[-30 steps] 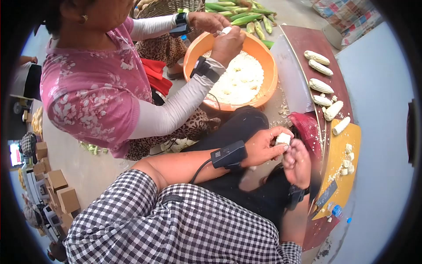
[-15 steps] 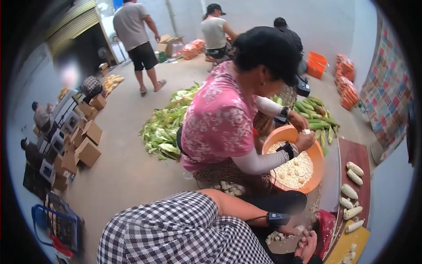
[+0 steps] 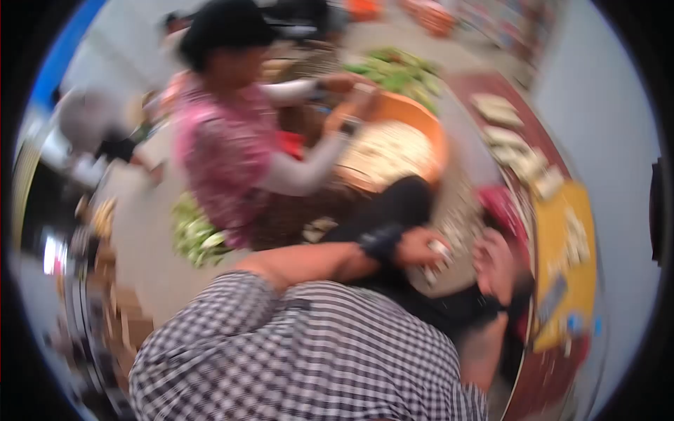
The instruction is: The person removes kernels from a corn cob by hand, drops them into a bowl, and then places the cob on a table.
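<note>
My left hand [image 3: 419, 250], a dark band at its wrist, is closed around a short whitish piece of corn cob [image 3: 440, 250]. Beside it, to the right, my right hand [image 3: 495, 265] is raised with its fingers apart and nothing visible in them; motion smears its outline. Both hands are above my dark-clothed legs [image 3: 400, 210], with pale scraps [image 3: 456, 228] on the floor beyond. Close to my right hand lies a dark red bag or cloth [image 3: 502, 210].
A co-worker in a pink top [image 3: 217, 147] leans over an orange tub [image 3: 439, 140] of corn kernels. Peeled corn cobs [image 3: 505, 144] line a dark red board [image 3: 474, 88]; a yellow board [image 3: 554, 245] holds pale pieces. Green corn [image 3: 400, 67] and husks [image 3: 193, 231] lie on the floor.
My hands have come apart from each other; the left now holds the cob piece and the right has opened. The view has swung round and is blurred.
</note>
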The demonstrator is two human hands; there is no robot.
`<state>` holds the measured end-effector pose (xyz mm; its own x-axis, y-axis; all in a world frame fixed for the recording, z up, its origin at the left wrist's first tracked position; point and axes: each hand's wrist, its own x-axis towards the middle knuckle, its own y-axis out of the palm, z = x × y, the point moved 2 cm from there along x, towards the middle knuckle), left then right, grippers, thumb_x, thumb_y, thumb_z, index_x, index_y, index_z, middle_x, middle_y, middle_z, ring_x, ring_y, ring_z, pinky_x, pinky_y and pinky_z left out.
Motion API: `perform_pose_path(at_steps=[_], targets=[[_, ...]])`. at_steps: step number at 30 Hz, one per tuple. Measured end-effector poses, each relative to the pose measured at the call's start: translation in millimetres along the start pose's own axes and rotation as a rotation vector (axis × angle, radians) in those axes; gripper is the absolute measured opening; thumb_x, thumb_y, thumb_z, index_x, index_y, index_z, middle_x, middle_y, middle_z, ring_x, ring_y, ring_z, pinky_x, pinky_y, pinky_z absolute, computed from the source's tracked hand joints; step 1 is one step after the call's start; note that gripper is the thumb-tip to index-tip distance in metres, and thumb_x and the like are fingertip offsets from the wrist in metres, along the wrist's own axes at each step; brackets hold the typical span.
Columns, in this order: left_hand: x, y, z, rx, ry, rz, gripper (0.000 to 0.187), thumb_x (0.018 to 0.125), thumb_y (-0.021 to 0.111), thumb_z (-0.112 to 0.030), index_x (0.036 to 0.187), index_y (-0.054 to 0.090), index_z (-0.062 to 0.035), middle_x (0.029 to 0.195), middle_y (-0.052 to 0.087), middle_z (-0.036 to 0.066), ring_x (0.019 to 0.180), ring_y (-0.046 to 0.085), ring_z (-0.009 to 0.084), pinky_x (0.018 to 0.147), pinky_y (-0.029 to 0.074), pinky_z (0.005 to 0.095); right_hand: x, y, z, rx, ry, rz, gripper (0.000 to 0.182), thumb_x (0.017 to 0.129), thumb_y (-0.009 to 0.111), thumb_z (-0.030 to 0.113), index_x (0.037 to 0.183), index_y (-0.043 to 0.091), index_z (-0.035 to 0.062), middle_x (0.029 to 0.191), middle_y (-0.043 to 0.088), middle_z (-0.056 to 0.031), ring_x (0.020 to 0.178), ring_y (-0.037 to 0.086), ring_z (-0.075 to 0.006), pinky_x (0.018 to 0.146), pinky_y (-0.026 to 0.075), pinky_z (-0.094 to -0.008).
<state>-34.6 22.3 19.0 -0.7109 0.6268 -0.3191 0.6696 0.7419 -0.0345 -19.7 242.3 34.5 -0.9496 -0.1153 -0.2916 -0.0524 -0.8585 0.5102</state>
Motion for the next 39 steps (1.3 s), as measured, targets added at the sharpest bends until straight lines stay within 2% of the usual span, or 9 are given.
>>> perform_pose_path(at_steps=[2,6,14,17,21,25,31,36,39], targets=[[7,4,-3,-0.154,-0.085,0.023,0.039,0.082,0.062,-0.009,0.121,0.057,-0.0043,0.084,0.065,0.008,0.075,0.063,0.0132,0.068,0.052,0.0276,-9,-5,3,0.091,-0.086,0.080,0.018,0.090,0.051,0.007,0.108,0.053,0.0026,0.091,0.063,-0.0103,0.073,0.056,-0.0122,0.057,0.042,-0.0213],[39,2,-5,-0.175,-0.106,0.174,0.028,0.087,0.061,-0.008,0.114,0.059,-0.0009,0.088,0.062,0.005,0.076,0.058,0.0092,0.070,0.048,0.0223,-25,-13,10,0.053,-0.102,0.140,0.020,0.094,0.045,0.008,0.111,0.054,0.0018,0.104,0.065,-0.0132,0.090,0.061,-0.0167,0.082,0.046,-0.0289],[112,16,-35,0.426,0.189,0.332,0.026,0.084,0.062,-0.012,0.108,0.062,-0.0032,0.105,0.062,0.012,0.102,0.058,0.0190,0.090,0.045,0.0319,-47,-16,46,-0.493,-0.233,0.244,0.037,0.084,0.050,-0.003,0.120,0.055,0.0004,0.124,0.057,-0.0107,0.125,0.045,-0.0227,0.109,0.028,-0.0369],[142,14,-70,0.380,0.188,0.330,0.026,0.084,0.062,-0.012,0.108,0.062,-0.0023,0.106,0.063,0.011,0.102,0.058,0.0190,0.090,0.045,0.0317,-35,-21,76,-0.576,-0.234,0.181,0.036,0.084,0.048,-0.003,0.119,0.055,0.0000,0.124,0.057,-0.0088,0.124,0.046,-0.0216,0.108,0.030,-0.0363],[196,18,-106,0.165,0.295,0.294,0.025,0.086,0.062,-0.011,0.108,0.062,-0.0008,0.105,0.063,0.007,0.098,0.057,0.0137,0.086,0.046,0.0288,5,-60,108,-0.281,-0.212,-0.068,0.033,0.090,0.046,0.000,0.123,0.047,-0.0011,0.122,0.057,-0.0147,0.109,0.059,-0.0248,0.096,0.043,-0.0340],[254,36,-71,-0.215,0.235,0.161,0.022,0.088,0.060,-0.009,0.109,0.061,-0.0013,0.101,0.062,0.002,0.094,0.055,0.0082,0.082,0.046,0.0254,67,-131,126,-0.065,-0.195,-0.307,0.028,0.094,0.047,0.005,0.121,0.046,-0.0007,0.114,0.059,-0.0144,0.099,0.062,-0.0242,0.083,0.050,-0.0322],[258,38,-57,-0.236,0.038,0.181,0.024,0.090,0.060,-0.012,0.111,0.060,-0.0002,0.095,0.061,0.001,0.088,0.053,0.0072,0.078,0.043,0.0231,135,-279,101,-0.125,-0.171,-0.682,0.028,0.092,0.048,0.005,0.119,0.045,-0.0006,0.107,0.061,-0.0139,0.088,0.064,-0.0213,0.067,0.051,-0.0263],[262,43,-57,-0.204,-0.078,0.249,0.025,0.091,0.058,-0.011,0.112,0.058,0.0012,0.098,0.061,0.002,0.092,0.054,0.0085,0.082,0.043,0.0235,124,-378,95,-0.400,-0.213,-1.075,0.024,0.087,0.057,0.008,0.109,0.053,-0.0019,0.105,0.062,-0.0141,0.083,0.064,-0.0198,0.067,0.050,-0.0271],[259,46,-63,-0.249,-0.162,0.343,0.027,0.091,0.057,-0.011,0.115,0.057,0.0020,0.101,0.061,0.004,0.096,0.055,0.0102,0.087,0.043,0.0246,120,-426,104,-0.952,-0.313,-1.245,0.028,0.077,0.065,0.006,0.103,0.059,-0.0010,0.104,0.061,-0.0164,0.092,0.061,-0.0263,0.080,0.049,-0.0337]])
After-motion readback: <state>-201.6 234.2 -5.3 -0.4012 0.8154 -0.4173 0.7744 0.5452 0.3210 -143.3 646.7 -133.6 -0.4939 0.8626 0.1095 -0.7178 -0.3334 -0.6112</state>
